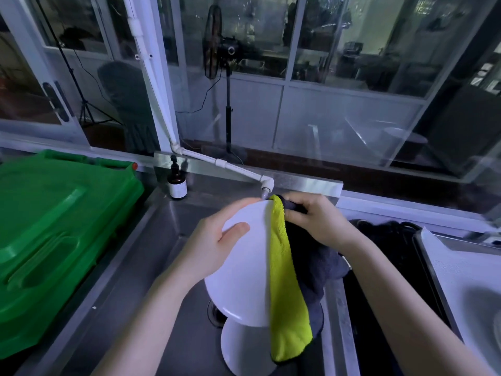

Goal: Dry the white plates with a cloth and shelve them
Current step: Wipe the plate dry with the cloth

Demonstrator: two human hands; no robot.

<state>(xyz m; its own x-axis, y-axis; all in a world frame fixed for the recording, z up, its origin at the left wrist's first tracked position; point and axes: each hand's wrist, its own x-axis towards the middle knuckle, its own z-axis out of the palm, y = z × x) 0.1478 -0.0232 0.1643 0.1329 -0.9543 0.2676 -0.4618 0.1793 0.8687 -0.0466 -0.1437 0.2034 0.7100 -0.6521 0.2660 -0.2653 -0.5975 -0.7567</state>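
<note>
So there's a spare white plate (244, 351) lying in the steel sink (151, 267), right below both hands. The held plate (244, 280) is tilted up, with the left hand (211, 240) curled round its left rim and the thumb flat on the face. The right hand (317, 221) bunches a yellow-and-grey cloth (287, 294) against the plate's right edge. Past the left hand sits a brown bottle (177, 183), label too blurry to read.
</note>
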